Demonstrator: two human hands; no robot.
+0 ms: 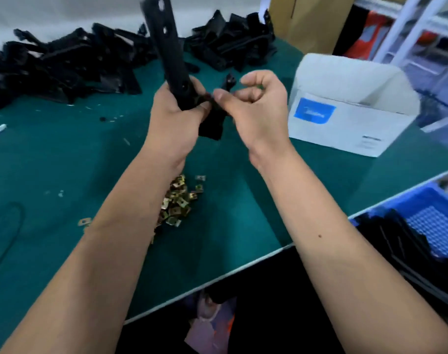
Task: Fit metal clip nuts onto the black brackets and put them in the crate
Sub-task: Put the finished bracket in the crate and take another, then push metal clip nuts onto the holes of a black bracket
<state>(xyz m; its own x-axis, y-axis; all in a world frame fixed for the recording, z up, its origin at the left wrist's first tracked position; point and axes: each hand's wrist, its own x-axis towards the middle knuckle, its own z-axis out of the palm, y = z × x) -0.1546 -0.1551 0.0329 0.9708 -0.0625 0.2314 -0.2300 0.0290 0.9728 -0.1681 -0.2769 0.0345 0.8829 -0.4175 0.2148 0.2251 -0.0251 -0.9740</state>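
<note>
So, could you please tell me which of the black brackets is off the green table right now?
The long black bracket with round holes, gripped upright in the left hand; the other brackets lie in heaps at the table's far edge.

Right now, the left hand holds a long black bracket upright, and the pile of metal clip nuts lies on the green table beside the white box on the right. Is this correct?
Not quite. The left hand does hold the long black bracket upright, but the pile of metal clip nuts lies on the green table between the forearms, well apart from the white box. The head view shows this.
</note>
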